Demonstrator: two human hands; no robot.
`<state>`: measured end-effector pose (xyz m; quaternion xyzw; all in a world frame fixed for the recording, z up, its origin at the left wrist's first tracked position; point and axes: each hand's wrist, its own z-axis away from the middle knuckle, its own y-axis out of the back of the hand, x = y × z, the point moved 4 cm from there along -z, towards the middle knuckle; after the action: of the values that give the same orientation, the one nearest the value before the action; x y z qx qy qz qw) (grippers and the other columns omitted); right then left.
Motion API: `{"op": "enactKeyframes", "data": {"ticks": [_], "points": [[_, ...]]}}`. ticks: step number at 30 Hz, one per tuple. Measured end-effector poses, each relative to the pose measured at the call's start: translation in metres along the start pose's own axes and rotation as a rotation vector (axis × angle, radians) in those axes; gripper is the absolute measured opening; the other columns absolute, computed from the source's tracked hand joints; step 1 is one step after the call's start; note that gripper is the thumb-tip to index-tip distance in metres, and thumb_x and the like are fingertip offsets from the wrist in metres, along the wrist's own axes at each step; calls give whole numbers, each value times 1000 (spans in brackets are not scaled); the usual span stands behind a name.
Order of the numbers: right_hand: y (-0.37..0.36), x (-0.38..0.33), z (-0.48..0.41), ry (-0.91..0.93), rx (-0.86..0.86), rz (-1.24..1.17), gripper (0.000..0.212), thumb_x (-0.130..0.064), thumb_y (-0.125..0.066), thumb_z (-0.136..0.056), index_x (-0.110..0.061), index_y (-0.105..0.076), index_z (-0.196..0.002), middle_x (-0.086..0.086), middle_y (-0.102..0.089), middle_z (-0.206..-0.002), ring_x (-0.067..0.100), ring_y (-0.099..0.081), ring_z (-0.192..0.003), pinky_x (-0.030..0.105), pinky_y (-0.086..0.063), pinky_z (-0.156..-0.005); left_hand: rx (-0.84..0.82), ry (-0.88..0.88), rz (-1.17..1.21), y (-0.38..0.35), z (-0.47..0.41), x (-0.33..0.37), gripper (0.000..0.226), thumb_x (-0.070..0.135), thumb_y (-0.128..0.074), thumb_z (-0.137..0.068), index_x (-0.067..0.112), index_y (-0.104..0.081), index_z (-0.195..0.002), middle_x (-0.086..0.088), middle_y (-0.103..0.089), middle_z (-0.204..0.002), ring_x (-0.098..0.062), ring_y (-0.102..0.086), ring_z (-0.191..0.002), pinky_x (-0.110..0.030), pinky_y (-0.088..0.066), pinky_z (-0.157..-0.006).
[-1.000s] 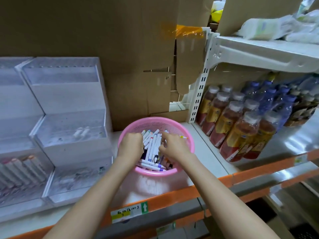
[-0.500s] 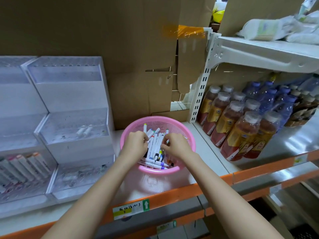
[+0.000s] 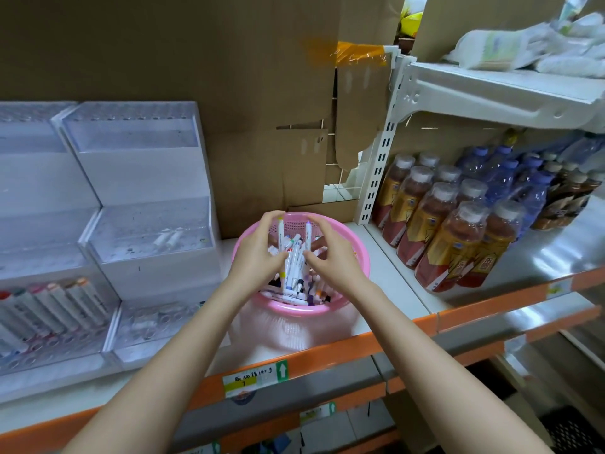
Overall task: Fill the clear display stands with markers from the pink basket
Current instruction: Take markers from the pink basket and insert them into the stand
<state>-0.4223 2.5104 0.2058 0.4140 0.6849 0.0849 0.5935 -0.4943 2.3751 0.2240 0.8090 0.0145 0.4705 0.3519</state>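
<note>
A round pink basket (image 3: 353,280) sits on the shelf at centre, holding several white markers with coloured caps. Both hands are over it. My left hand (image 3: 258,253) and my right hand (image 3: 330,257) press from either side on a bunch of markers (image 3: 293,257) standing nearly upright between them. Two tiered clear display stands rise to the left. The near stand (image 3: 147,204) has two loose markers on its middle step. The far-left stand (image 3: 32,224) holds a row of markers (image 3: 55,309) in its bottom tier.
Cardboard sheets (image 3: 229,93) line the back of the shelf. A white slotted upright (image 3: 379,158) divides it from packs of drink bottles (image 3: 458,224) on the right. An orange shelf edge (image 3: 327,355) with a price label runs along the front.
The hands went from digging flat in the basket to gathering a bunch of markers and lifting it upright between them. The camera view shifted slightly.
</note>
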Motion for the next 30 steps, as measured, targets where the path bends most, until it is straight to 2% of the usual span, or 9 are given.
{"op": "enactKeyframes", "data": {"ticks": [2,4,9,12,17,21,24,28,30], "points": [[-2,-12,4,46,22,-33,60,-11,-61,-86,-35,-41,-137,2,-68,-97,15,-63,-64,40,-55,-67,49,-44,80,9,4,6,54,-3,-66,-76,31,-53,-115,14,-62,-88,-2,-62,-70,-19,-51,-65],[-2,-27,7,84,44,-57,60,-13,-62,-86,-40,-40,-135,8,-68,-95,21,-63,-64,43,-54,-66,107,-85,134,21,7,11,54,-6,-66,-76,31,-54,-112,12,-63,-88,-4,-64,-74,-21,-53,-71],[-7,-70,12,144,81,-164,62,-7,-63,-85,-37,-43,-135,0,-68,-81,12,-66,-68,28,-55,-69,202,-161,164,55,22,24,49,-7,-61,-77,24,-55,-115,3,-61,-84,-4,-61,-70,-11,-48,-67],[-24,-91,12,185,77,-223,62,-5,-62,-83,-34,-45,-136,3,-69,-82,13,-66,-74,28,-55,-67,239,-238,142,81,36,26,49,-6,-59,-77,23,-56,-117,0,-61,-88,-7,-61,-74,-15,-50,-68],[-65,-131,14,238,-1,-210,61,-2,-62,-84,-30,-46,-136,2,-63,-74,8,-62,-65,19,-51,-64,382,-253,58,142,62,11,49,-9,-59,-76,16,-56,-117,2,-54,-94,-8,-59,-75,-6,-45,-67],[-109,-160,13,242,-72,-248,60,-4,-60,-86,-34,-44,-136,10,-66,-79,20,-68,-63,30,-56,-65,419,-196,15,193,84,-20,48,-6,-60,-78,18,-55,-119,3,-55,-94,-5,-59,-78,-3,-42,-67],[-141,-188,15,274,-94,-240,61,-5,-61,-86,-40,-43,-134,10,-65,-80,20,-68,-60,37,-58,-64,448,-165,-27,225,102,-46,46,-3,-62,-81,21,-55,-121,2,-56,-95,-5,-60,-79,-6,-46,-69],[-178,-222,18,302,-125,-245,62,-2,-61,-85,-34,-43,-135,7,-62,-77,23,-65,-59,40,-57,-65,485,-155,5,263,122,-75,49,-5,-62,-80,27,-54,-117,3,-56,-92,-8,-60,-80,-12,-50,-70],[-193,-236,21,319,-119,-255,63,0,-62,-86,-38,-43,-132,5,-60,-76,23,-64,-60,41,-57,-66,503,-144,25,280,128,-88,48,-6,-63,-80,23,-55,-117,4,-56,-91,-11,-61,-77,-14,-51,-69]]}}
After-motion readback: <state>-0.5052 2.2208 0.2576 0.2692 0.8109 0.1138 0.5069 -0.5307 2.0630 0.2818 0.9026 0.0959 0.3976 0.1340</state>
